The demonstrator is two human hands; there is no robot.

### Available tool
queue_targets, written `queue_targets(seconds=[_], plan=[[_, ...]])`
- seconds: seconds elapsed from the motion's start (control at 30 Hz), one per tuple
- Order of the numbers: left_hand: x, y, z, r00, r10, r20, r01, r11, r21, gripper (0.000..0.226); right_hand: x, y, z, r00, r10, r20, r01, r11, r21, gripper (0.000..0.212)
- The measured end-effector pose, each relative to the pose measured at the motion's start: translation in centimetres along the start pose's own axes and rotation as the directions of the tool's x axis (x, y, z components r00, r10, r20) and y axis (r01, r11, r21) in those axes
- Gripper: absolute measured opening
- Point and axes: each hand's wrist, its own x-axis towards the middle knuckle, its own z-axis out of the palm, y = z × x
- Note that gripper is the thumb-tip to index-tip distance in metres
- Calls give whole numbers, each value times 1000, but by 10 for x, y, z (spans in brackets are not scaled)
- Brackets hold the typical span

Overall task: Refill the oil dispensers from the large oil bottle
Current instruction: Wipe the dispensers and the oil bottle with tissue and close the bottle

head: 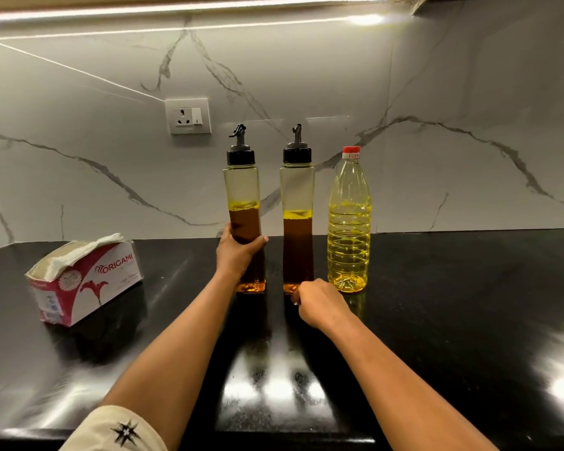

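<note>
On the black countertop (437, 288), the left hand (238, 252) is gripping the left dispenser (241, 190). The right hand (319, 304) is lying curled and empty before the right dispenser (297, 196), which is standing just beside the large oil bottle (349, 222).

Half-full left dispenser (241, 190), right dispenser (297, 222) and red-capped oil bottle (349, 222) stand upright in a row.

Left dispenser (244, 196): mid-body hidden behind the left hand (238, 253), whose fingers (261, 239) wrap round it. Right dispenser (297, 229): near base corner covered by the right hand (318, 302), which curls downward, so contact with the base cannot be told. Large oil bottle (349, 229): neck label lettering only partly legible. Tissue box (85, 281): small print too fine to read. Sleeve (118, 431): cut off by the bottom edge. Counter (469, 304): cut off left, right and below.
</note>
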Motion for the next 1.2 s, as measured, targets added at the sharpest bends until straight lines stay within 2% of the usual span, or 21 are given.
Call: queue_targets(seconds=[0.17, 0.23, 0.3, 0.43, 0.53, 0.63, 0.73, 0.8, 0.87, 0.93, 0.97, 1.03, 1.1, 1.13, 1.2], plan=[[-23, 8, -20, 981, -113, 155, 108, 993, 43, 109, -7, 2, -6, 999, -36, -13, 36, 999, 26, 33], [-38, 11, -33, 972, -168, 162, 157, 985, 74, 116, -12, -1, -8, 997, -59, -42, 60, 998, 16, 31], [-58, 15, -47, 976, -176, 129, 159, 979, 129, 103, -22, -9, -11, 994, -82, -70, 80, 996, -31, 28], [-102, 7, -87, 977, -145, 154, 100, 958, 270, 58, -54, -51, -10, 982, -167, -88, 154, 979, -135, 26], [-129, -6, -124, 998, -64, -22, 67, 941, 331, 34, -79, -98, -2, 963, -263, -60, 248, 951, -183, 29], [-154, -3, -150, 989, 52, -140, -3, 943, 332, 25, -95, -136, -2, 937, -349, 8, 346, 928, -138, 30], [-177, 3, -166, 977, 114, -182, -53, 950, 308, 24, -102, -150, -6, 884, -464, 63, 466, 885, -15, 31], [-191, 5, -174, 978, 114, -174, -67, 964, 256, 24, -104, -145, -8, 871, -483, 92, 465, 870, 165, 32], [-206, 6, -179, 982, 101, -157, -73, 982, 172, 23, -106, -136, -9, 910, -394, 129, 279, 812, 512, 31], [-224, 8, -181, 988, 70, -141, -66, 997, 33, 23, -118, -135, -9, 936, -314, 159, 45, 555, 830, 25], [-233, 11, -181, 992, 33, -124, -42, 996, -73, 23, -124, -138, -8, 947, -287, 144, -9, 424, 906, 19], [-252, 15, -181, 996, -62, -59, 40, 946, -323, 32, -136, -151, 0, 967, -238, 94, -31, 257, 966, 11], [-269, 14, -181, 991, -131, -16, 105, 855, -507, 40, -146, -165, 9, 979, -198, 56, -21, 175, 984, 11], [-276, 12, -182, 988, -153, -26, 113, 821, -559, 40, -150, -171, 14, 982, -184, 46, -15, 169, 986, 12], [-293, 5, -190, 973, -213, -87, 111, 768, -630, 38, -161, -183, 26, 989, -150, 11, 30, 264, 964, 15]])
